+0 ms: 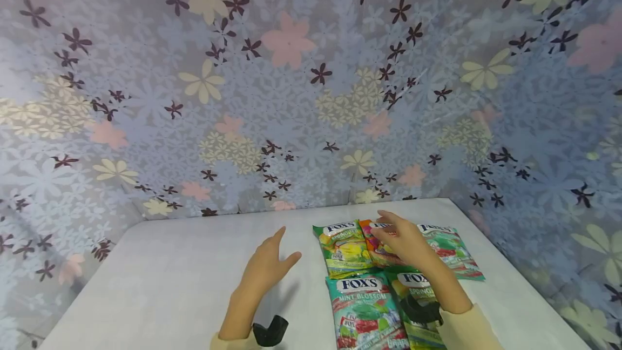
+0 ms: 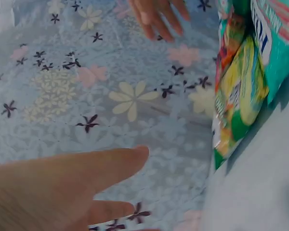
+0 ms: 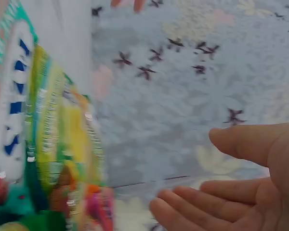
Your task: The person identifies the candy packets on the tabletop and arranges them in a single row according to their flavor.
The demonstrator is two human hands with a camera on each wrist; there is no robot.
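Note:
My left hand [image 1: 266,266] hangs over the white table left of the candy bags, thumb and fingers spread and holding nothing. Above the back row of bags is my right hand [image 1: 407,241], its fingers extended and nothing gripped in the right wrist view. It partly covers an orange-red Fox's bag [image 1: 370,247]. Beside that bag lie a yellow-green Fox's bag [image 1: 344,253] on the left and a teal Fox's bag [image 1: 454,253] on the right. In front are a teal Mint Blossom bag [image 1: 366,312] and another yellow-green bag [image 1: 413,289], partly hidden by my right wrist.
The white tabletop [image 1: 160,285] extends left of the bags. Floral fabric [image 1: 291,96] rises behind the table and along its sides. A black strap [image 1: 270,330] is on my left wrist, and another black strap [image 1: 420,309] is on the right.

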